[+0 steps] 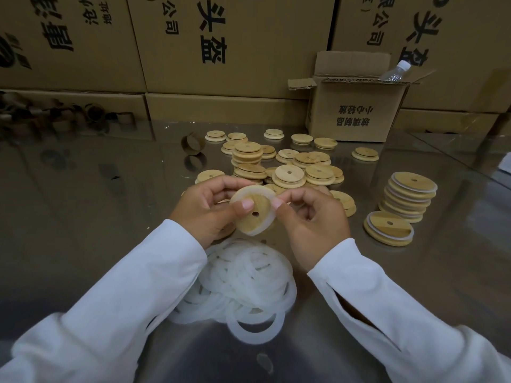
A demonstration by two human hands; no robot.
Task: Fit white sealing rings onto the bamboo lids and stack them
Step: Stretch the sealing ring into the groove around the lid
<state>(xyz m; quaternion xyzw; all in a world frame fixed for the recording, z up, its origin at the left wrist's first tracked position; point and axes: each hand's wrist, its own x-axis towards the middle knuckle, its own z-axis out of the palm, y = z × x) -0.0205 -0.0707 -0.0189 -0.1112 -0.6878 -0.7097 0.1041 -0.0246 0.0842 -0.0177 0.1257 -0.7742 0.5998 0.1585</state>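
Bamboo lid (pixel 253 217) is held above the steel table (pixel 83 205) between both hands. The left hand (pixel 204 210) grips its edge, thumb on the face; the right hand (pixel 311 217) pinches the white sealing ring (pixel 250 192) at the rim, and the ring looks only partly seated. A stack of ringed lids (pixel 409 197) stands to the right, with a single ringed lid (pixel 388 229) beside it. Many bare lids (pixel 287 172) and a heap of loose rings (pixel 243 280) remain, so most of the work appears outstanding.
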